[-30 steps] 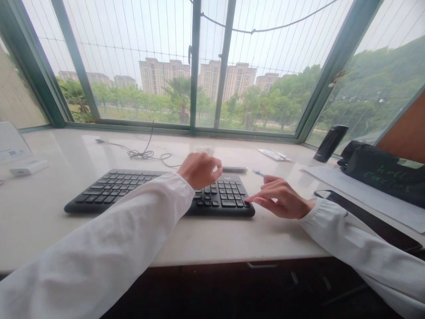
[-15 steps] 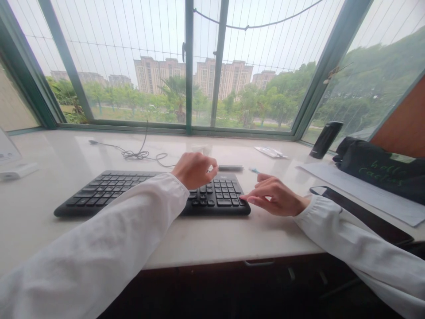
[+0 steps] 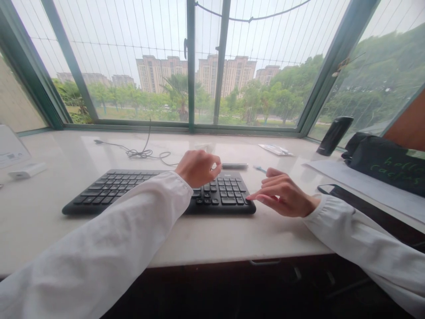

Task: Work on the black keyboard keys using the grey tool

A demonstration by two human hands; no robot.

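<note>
A black keyboard (image 3: 229, 193) lies on the pale tabletop. Over its middle, near the back edge, is my left hand (image 3: 198, 169), its fingers curled together in a pinch; what they hold, if anything, is too small to name. My left sleeve covers part of the keys. My right hand (image 3: 286, 193) is at the keyboard's right end, its index finger stretched out to the lower right key and its other fingers partly bent, holding nothing. Behind the keyboard, just right of my left hand, lies a thin silvery object (image 3: 235, 166). A small blue-tipped item (image 3: 260, 168) lies behind my right hand.
A coiled black cable (image 3: 141, 153) lies behind the keyboard. Right are a flat packet (image 3: 275, 149), black bottle (image 3: 334, 135), black bag (image 3: 385, 161), white paper (image 3: 358, 180) and dark phone (image 3: 327, 189). At left is a white device (image 3: 28, 170). The table's front edge (image 3: 232, 261) is near.
The whole view has shifted a little, so the things appear slightly further right. Both hands keep nearly the same pose and place over the keyboard.
</note>
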